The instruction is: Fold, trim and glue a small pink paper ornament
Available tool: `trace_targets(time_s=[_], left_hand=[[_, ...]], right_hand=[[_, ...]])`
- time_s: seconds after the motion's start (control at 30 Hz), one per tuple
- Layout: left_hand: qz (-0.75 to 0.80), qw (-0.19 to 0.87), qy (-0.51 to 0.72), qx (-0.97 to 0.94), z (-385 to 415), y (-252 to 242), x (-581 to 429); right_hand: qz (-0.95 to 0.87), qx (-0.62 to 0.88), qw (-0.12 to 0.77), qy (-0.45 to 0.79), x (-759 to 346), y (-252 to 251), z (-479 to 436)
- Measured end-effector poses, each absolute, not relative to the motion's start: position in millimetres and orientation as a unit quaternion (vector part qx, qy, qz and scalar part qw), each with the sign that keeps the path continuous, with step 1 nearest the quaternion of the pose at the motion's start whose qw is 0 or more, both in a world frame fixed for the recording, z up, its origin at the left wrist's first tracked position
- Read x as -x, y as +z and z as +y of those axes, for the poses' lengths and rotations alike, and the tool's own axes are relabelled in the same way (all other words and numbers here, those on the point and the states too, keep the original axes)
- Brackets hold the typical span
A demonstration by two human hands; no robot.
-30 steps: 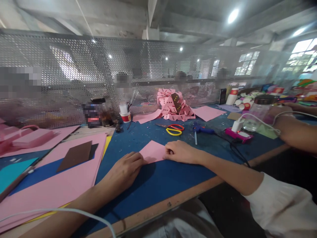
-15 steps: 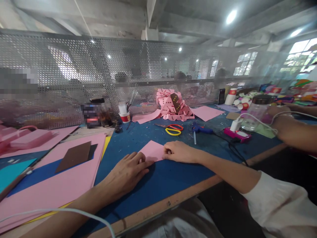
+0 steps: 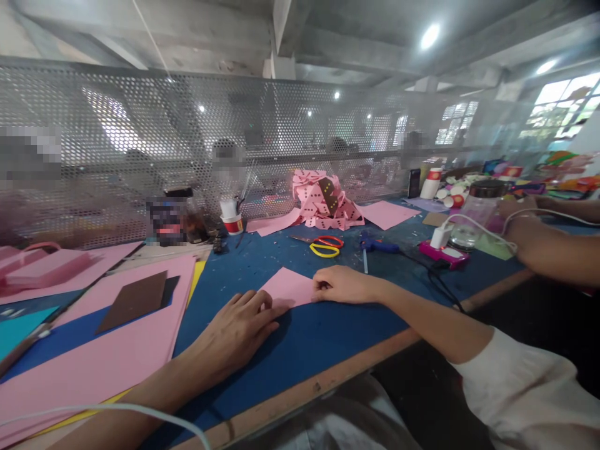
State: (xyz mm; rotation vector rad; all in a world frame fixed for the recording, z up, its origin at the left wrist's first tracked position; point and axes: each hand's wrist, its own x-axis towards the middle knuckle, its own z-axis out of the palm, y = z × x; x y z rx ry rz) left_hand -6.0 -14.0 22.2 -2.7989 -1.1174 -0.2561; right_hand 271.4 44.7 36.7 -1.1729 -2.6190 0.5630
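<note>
On the blue table (image 3: pixel 304 340), the left hand (image 3: pixel 237 328), fingers loosely spread, is touching a small pink sheet (image 3: pixel 285 285) the right hand (image 3: pixel 349 284) is pinching, and a red-and-white cup (image 3: pixel 232 225) behind is holding something white.

Scissors (image 3: pixel 313 241), blue glue gun (image 3: pixel 381 246), lidded clear jar (image 3: pixel 474 215), perforated screen (image 3: pixel 281 131)

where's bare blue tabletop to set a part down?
Mainly between the right hand and the wooden front edge; a smaller, flecked patch between the paper cup and small pink sheet. Crowded: right end, around the lidded jar, magenta block and cups.
</note>
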Motion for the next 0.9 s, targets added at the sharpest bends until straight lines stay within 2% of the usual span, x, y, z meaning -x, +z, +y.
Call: trace_targets(time_s=[0.4,0.9], left_hand=[[-0.359,0.093,-0.091,0.924,-8.7,14.9,8.3],[-0.361,0.074,-0.090,0.925,-10.1,15.5,9.2]], right_hand=[[-0.881,0.411,0.063,0.227,-295.8,44.6,54.0],[-0.879,0.415,0.045,0.230,-315.5,45.9,60.4]])
